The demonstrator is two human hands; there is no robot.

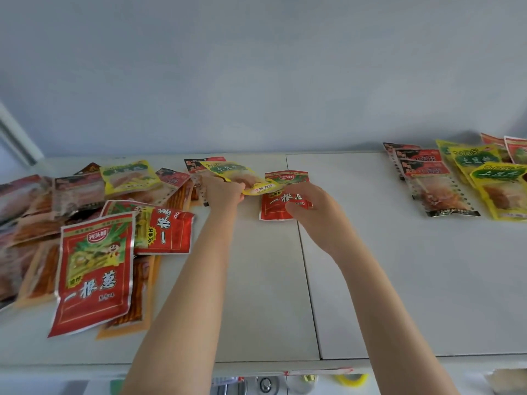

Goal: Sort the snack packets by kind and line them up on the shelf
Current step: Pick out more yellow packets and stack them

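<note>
On the white shelf (399,280), the left heap (37,223) shows two glossy red packets (94,269) and one yellow packet (128,178). The left hand (224,192) pinches a crinkled yellow pouch (236,173). The right hand (309,202) curls round a third red pouch (281,199) mid-shelf. Far right, three dark packets (427,178) overlap beside at least three yellow-green packets (499,178).

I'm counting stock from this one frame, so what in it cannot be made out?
Head view only.
The mixed pile: packets overlap and run off the left edge; count unknown.
The sorted packets: cut off by the right edge.
The red packet: partly covered by the right hand and the yellow packet that the left hand holds.
The blurred items below the front edge: cut off by the bottom edge.
</note>
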